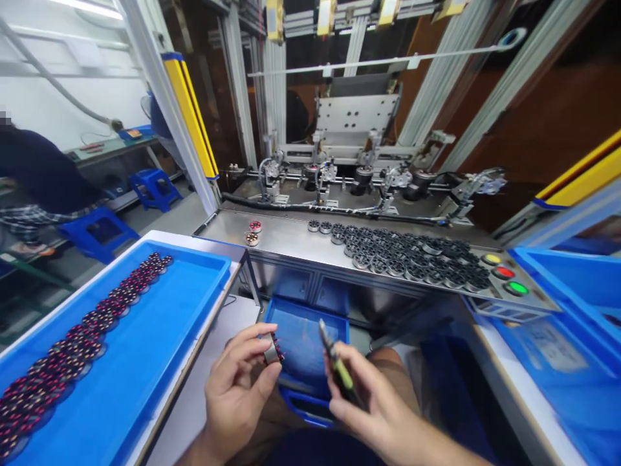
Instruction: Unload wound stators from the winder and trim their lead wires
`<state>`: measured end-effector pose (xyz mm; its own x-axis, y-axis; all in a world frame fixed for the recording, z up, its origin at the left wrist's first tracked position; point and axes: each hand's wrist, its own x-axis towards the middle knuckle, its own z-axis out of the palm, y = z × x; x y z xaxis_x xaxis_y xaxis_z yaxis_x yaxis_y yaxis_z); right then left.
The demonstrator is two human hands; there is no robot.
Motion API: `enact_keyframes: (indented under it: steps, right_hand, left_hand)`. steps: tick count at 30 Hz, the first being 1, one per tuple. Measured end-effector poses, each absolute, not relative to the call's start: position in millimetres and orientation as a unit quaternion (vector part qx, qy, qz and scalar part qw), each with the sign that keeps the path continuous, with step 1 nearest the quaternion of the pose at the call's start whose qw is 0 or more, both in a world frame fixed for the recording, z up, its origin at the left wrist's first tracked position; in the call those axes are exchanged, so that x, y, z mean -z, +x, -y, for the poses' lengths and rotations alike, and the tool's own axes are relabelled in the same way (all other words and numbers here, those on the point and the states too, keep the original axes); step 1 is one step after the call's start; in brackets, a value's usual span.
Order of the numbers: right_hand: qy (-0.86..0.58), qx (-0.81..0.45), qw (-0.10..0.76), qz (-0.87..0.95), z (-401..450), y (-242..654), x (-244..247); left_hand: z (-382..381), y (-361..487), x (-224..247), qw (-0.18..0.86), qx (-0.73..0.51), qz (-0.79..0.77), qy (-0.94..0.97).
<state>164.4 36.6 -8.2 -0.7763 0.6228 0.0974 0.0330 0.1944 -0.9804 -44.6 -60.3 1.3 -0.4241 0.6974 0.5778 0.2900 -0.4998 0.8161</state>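
Observation:
My left hand (235, 385) pinches a small round motor stator (271, 351) between thumb and fingers, tilted on edge. Its metal rim faces the fingers, and red and dark bits show on its right side. In my right hand (373, 398) is a pair of pliers (342, 374) with green-and-black handles, the metal tip pointing up and away from me. The tip is apart from the stator, a short way to its right. Both hands hover over a blue bin (310, 309) low between my knees.
A blue tray (145, 378) at left holds rows of red-and-copper stators. On the metal bench (286, 241) two stators (252, 238) lie left, with many dark round parts (412, 255) right. Lit buttons (517, 288) and blue bins (572, 265) stand right. A seated person (43, 171) is far left.

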Motion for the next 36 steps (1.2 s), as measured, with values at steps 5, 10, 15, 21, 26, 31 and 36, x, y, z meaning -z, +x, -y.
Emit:
enact_keyframes:
  steps: [5, 10, 15, 21, 26, 31, 36]
  right_hand:
    - [-0.184, -0.504, 0.247, 0.807, -7, 177, 10]
    - [-0.183, -0.474, 0.251, 0.824, -14, 174, 1]
    - [-0.150, -0.464, 0.294, 0.822, -12, 168, -4]
    - [-0.160, -0.425, 0.322, 0.830, -9, 166, 0]
    - [-0.179, -0.406, 0.319, 0.838, -9, 168, -1]
    - [-0.161, -0.429, 0.321, 0.829, -11, 168, -9]
    - [-0.152, -0.439, 0.330, 0.822, -10, 166, -11]
  left_hand:
    - [49, -29, -3, 0.210, -0.690, -0.455, 0.523]
    - [48, -24, -5, 0.214, -0.667, -0.459, 0.546]
    - [51, -25, -9, 0.199, -0.653, -0.481, 0.550]
    - [53, -25, -11, 0.185, -0.641, -0.491, 0.560]
    - [55, -26, -10, 0.175, -0.636, -0.483, 0.576]
    - [56, -25, -10, 0.146, -0.621, -0.462, 0.616]
    - [57, -28, -13, 0.142, -0.609, -0.456, 0.633]
